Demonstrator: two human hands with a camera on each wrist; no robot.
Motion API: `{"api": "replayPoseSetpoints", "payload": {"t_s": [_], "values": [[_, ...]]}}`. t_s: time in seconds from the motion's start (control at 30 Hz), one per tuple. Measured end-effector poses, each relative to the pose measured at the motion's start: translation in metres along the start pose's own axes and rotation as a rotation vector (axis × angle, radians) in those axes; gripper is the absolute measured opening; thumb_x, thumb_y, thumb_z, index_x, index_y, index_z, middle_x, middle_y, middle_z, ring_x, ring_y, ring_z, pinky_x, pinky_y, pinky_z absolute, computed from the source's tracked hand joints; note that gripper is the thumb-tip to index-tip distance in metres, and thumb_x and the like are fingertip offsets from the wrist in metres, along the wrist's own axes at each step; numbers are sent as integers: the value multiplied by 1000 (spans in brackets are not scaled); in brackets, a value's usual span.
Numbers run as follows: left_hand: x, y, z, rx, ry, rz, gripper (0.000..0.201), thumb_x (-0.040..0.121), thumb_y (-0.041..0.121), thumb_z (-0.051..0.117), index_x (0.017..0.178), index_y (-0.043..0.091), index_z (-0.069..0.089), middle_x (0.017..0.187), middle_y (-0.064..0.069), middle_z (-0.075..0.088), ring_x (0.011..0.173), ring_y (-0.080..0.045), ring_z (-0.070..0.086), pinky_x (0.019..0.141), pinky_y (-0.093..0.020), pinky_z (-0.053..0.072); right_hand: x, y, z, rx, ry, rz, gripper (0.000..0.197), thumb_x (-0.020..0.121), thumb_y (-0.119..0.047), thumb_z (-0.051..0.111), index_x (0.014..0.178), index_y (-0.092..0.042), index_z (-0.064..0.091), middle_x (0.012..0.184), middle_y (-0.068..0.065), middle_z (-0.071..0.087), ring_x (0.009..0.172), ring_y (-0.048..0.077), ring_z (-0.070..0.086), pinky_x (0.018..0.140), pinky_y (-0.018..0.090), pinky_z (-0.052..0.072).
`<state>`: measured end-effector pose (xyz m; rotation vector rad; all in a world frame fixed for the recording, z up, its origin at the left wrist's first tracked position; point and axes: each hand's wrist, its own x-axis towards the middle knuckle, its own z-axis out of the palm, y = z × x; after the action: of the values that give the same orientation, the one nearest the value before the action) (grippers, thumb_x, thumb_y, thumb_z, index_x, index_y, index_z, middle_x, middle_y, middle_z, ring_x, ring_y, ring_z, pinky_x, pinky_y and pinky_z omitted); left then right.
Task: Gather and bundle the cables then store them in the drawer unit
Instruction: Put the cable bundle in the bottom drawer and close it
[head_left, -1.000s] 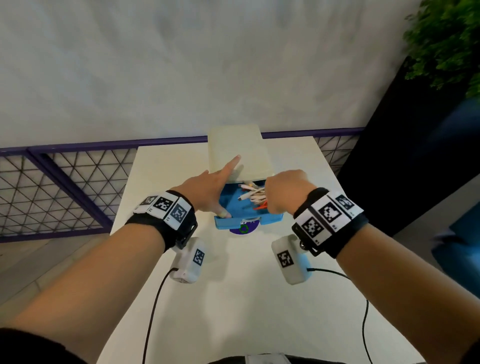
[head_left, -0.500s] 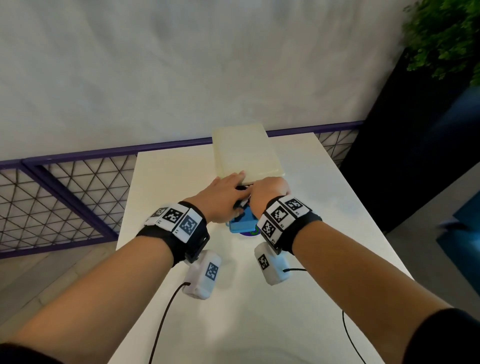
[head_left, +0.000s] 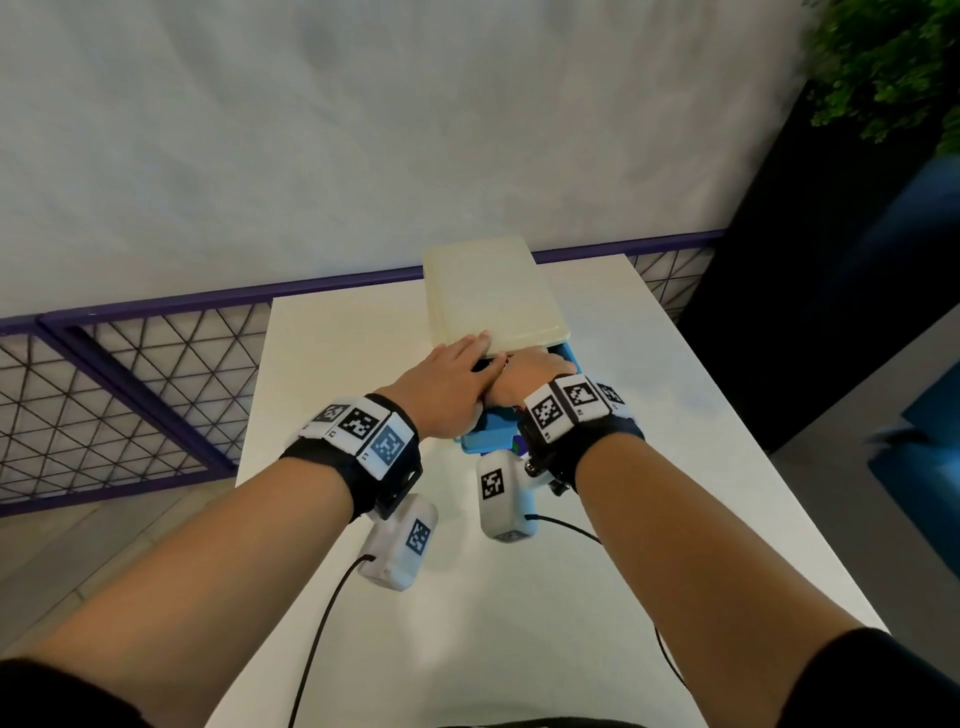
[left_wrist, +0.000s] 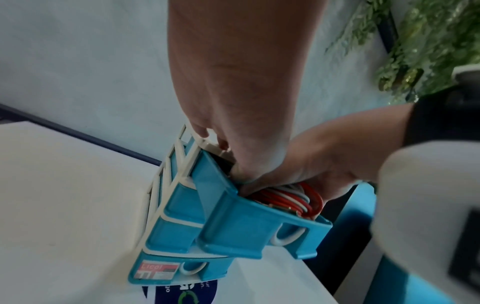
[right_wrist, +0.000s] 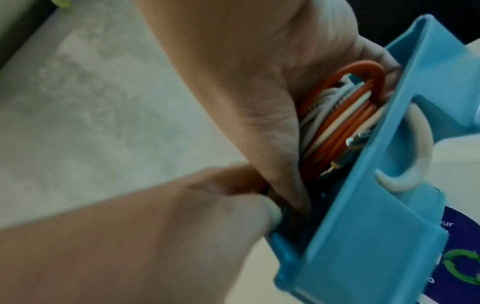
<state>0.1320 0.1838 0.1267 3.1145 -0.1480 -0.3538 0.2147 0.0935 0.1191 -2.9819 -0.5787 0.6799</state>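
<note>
Right hand (right_wrist: 259, 86) fingers down inside the open top drawer (left_wrist: 233, 228), pressing the cable bundle (right_wrist: 345, 123), orange and white loops, against the drawer's front wall. Fingertips are buried behind the coil, so whether they curl round it or just push flat, cannot tell. A couple of metal plug ends poke out at the bundle's lower edge.

Left hand (head_left: 447, 384) lies flat with straight fingers on the front edge of the cream top of the drawer unit (head_left: 493, 296), steadying it; its thumb sits at the drawer's rim beside the right hand, the two hands touching. Nothing gripped there.

Drawer is pulled out toward the person, its white ring handle (right_wrist: 420, 152) free. Unit stands on the white table (head_left: 332, 364), over a blue sticker with a green recycle mark (right_wrist: 462, 265). Lower drawers look closed.

Step, as I read it: storing, the last stage, with the bundle already in the drawer and being seated. Next move likely calls for pulling the right hand out without dragging loops along, checking that the orange arc sits below the rim, then pushing the drawer home while the left hand braces the unit. Risk: a raised loop snagging on the frame.
</note>
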Motion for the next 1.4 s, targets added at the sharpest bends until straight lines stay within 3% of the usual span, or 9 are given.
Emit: {"api": "replayPoseSetpoints", "payload": {"t_s": [0.1, 0.2, 0.43, 0.53, 0.63, 0.8, 0.97, 1.27, 1.4], "values": [[0, 0, 6, 79, 37, -11, 65, 96, 21, 41, 152, 15, 6, 159, -15, -4, 146, -31, 4, 118, -43, 16, -11, 12, -11, 142, -118, -139, 58, 54, -53, 66, 104, -23, 60, 103, 5, 67, 87, 23, 62, 78, 38, 54], [1, 0, 9, 93, 127, -21, 61, 97, 21, 43, 151, 18, 13, 159, -12, 4, 144, -29, 13, 115, -36, 23, -32, 37, -33, 345, -184, -166, 45, 74, -45, 68, 106, -15, 61, 101, 7, 68, 91, 22, 65, 87, 38, 55], [-1, 6, -1, -30, 202, -83, 43, 99, 32, 38, 142, 27, 39, 155, -2, 23, 136, -25, 28, 95, -40, 43, -51, 64, -18, 344, 103, -263, 39, 89, -27, 62, 125, -13, 58, 118, 9, 65, 104, 26, 61, 78, 25, 43], [4, 4, 2, -98, 244, -138, 43, 98, 32, 37, 141, 23, 43, 151, 1, 32, 134, -22, 31, 93, -37, 43, -55, 60, -5, 364, 206, -288, 30, 91, -22, 59, 120, -13, 59, 108, 10, 67, 87, 26, 63, 71, 31, 49], [8, -1, 7, -183, 253, -178, 46, 96, 31, 41, 141, 24, 41, 147, 3, 39, 131, -18, 34, 91, -35, 43, -48, 52, 5, 225, 242, -279, 27, 92, -19, 56, 117, -9, 54, 108, 12, 65, 98, 32, 63, 72, 33, 47], [4, -2, 8, -233, 247, -143, 44, 94, 25, 44, 137, 20, 48, 153, 5, 32, 133, -19, 32, 96, -39, 45, -41, 42, 22, 53, 293, -247, 39, 96, -22, 55, 129, -7, 40, 111, 15, 63, 98, 31, 66, 63, 32, 41], [5, 2, 0, -136, 185, -154, 37, 95, 33, 41, 119, 17, 63, 155, 5, 24, 132, -19, 29, 91, -38, 46, -37, 43, 12, 39, 311, -280, 37, 98, -35, 51, 121, -7, 49, 111, 11, 65, 100, 28, 65, 65, 31, 39], [9, 0, -7, -225, 148, -144, 41, 93, 36, 49, 125, 12, 59, 151, 2, 33, 130, -21, 39, 97, -41, 44, -43, 65, 5, -128, 388, -664, 29, 98, -27, 44, 108, -12, 67, 112, 4, 61, 103, 27, 58, 81, 35, 43], [9, -2, -13, -471, 20, -187, 85, 83, 47, 63, 148, 10, 23, 151, 1, 38, 134, -14, 40, 99, -21, 33, -39, 62, 11, -168, 357, -657, 33, 95, -23, 49, 126, -13, 55, 129, 5, 54, 124, 25, 48, 101, 43, 37]]}}
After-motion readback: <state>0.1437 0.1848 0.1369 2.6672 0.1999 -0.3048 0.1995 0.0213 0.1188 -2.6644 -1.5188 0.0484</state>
